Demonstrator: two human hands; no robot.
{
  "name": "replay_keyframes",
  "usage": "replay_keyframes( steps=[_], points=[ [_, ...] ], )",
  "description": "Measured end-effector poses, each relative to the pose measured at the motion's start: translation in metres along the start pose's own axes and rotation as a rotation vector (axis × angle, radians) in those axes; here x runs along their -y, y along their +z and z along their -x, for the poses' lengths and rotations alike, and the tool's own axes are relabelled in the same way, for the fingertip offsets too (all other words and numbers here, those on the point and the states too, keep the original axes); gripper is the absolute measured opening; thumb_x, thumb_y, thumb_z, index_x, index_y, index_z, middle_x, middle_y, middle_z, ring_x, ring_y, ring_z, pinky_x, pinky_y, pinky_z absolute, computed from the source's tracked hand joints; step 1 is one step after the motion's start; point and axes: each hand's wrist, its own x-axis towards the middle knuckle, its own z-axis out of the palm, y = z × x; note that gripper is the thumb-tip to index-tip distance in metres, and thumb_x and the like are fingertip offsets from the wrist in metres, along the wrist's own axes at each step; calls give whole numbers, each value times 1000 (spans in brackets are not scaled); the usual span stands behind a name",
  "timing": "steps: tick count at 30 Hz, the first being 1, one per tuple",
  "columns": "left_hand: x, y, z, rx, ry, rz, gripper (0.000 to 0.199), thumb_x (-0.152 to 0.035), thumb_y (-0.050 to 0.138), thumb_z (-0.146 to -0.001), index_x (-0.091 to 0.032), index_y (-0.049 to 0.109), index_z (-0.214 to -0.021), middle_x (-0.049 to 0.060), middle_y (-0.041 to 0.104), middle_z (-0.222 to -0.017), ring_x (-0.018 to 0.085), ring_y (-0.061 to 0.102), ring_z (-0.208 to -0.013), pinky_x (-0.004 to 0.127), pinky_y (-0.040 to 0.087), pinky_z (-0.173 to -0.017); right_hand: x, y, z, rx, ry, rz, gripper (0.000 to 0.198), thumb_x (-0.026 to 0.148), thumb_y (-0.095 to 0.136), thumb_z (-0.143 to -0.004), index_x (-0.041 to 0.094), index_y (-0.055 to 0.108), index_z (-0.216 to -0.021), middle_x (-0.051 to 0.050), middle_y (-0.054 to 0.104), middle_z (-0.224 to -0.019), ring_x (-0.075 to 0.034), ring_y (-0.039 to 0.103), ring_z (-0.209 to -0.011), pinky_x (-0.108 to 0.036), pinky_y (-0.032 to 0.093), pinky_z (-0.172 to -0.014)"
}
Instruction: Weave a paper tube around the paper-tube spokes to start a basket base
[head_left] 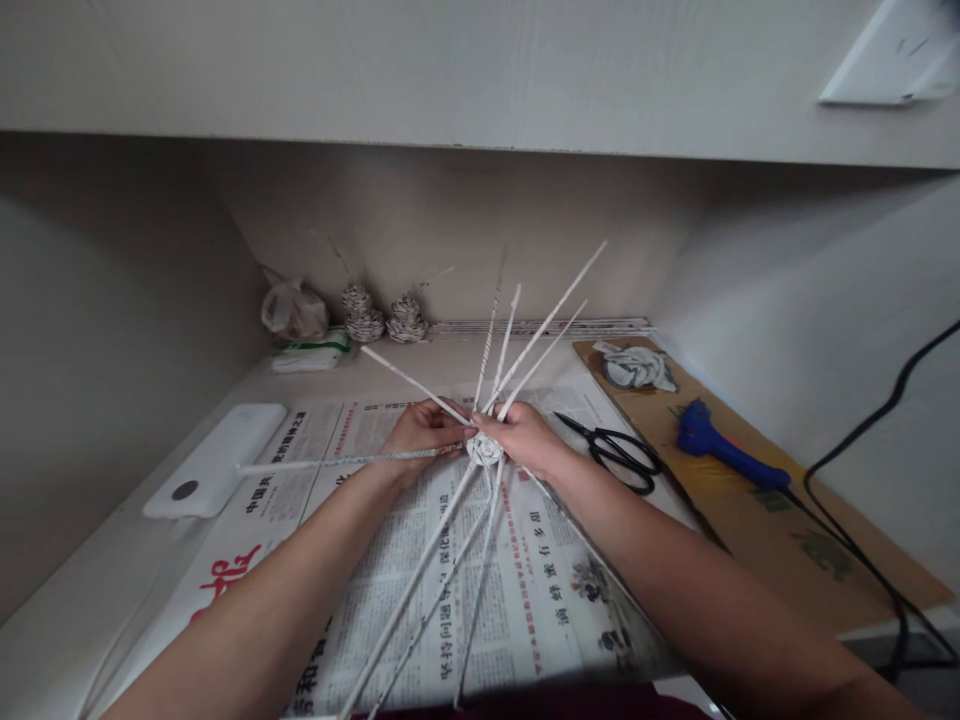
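Observation:
Between my hands is a small round woven paper base (485, 452), with several rolled newspaper sticks fanning out from it toward the wall and toward me. My left hand (424, 437) is closed at its left side, thumb and fingers pinching a paper stick at the rim. Another paper stick (330, 460) stretches left from that hand, over the newspaper. On the right, my right hand (525, 440) grips the base, its thumb on the upper edge. The undersides of the base and of my fingers are hidden.
Newspaper (420, 640) covers the tabletop. Black scissors (619, 455) lie to the right, beside a blue glue gun (724, 450) and crumpled cloth (637, 368) on cardboard (787, 560). A white device (217, 460) lies left; woven gourd shapes (364, 315) stand behind, under an overhanging panel (465, 80).

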Motion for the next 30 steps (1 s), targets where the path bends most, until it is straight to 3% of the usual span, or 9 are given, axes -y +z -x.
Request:
replay_keyframes(
  steps=[4, 12, 18, 24, 30],
  points=[
    [-2, 2, 2, 7, -68, 18, 38, -30, 87, -54, -14, 67, -82, -1, 62, -65, 10, 56, -54, 20, 46, -46, -2, 0, -1, -63, -46, 122, 28, 44, 64, -78, 19, 69, -69, 0, 63, -54, -15, 56, -51, -23, 39, -49],
    [-5, 5, 3, -18, -114, 93, 37, -31, 87, -53, -13, 68, -78, 1, 63, -65, 9, 54, -51, 15, 31, -35, -6, 1, -5, -47, -167, 191, 27, 42, 57, -83, 20, 73, -82, -3, 73, -76, -20, 65, -75, -26, 46, -64],
    [-3, 5, 3, -12, -112, 55, 37, -22, 88, -49, -13, 67, -78, -1, 62, -65, 7, 54, -53, 17, 43, -44, -7, 2, -4, -45, -128, 177, 26, 40, 57, -82, 19, 71, -80, -1, 71, -70, -17, 62, -67, -24, 45, -60],
    [-3, 3, 1, 56, -131, 64, 39, -22, 88, -50, -15, 65, -79, -3, 61, -59, 7, 53, -47, 18, 43, -44, -17, 4, -9, -29, -138, 60, 27, 40, 57, -82, 18, 72, -82, -1, 70, -70, -17, 62, -68, -24, 46, -62],
    [-6, 4, 4, -37, -204, 83, 41, -24, 90, -47, -15, 68, -80, 0, 66, -74, 12, 62, -63, 24, 54, -56, -17, 4, -10, -15, -94, -24, 28, 44, 64, -76, 17, 70, -73, -1, 66, -60, -16, 59, -60, -23, 44, -55]
  ],
)
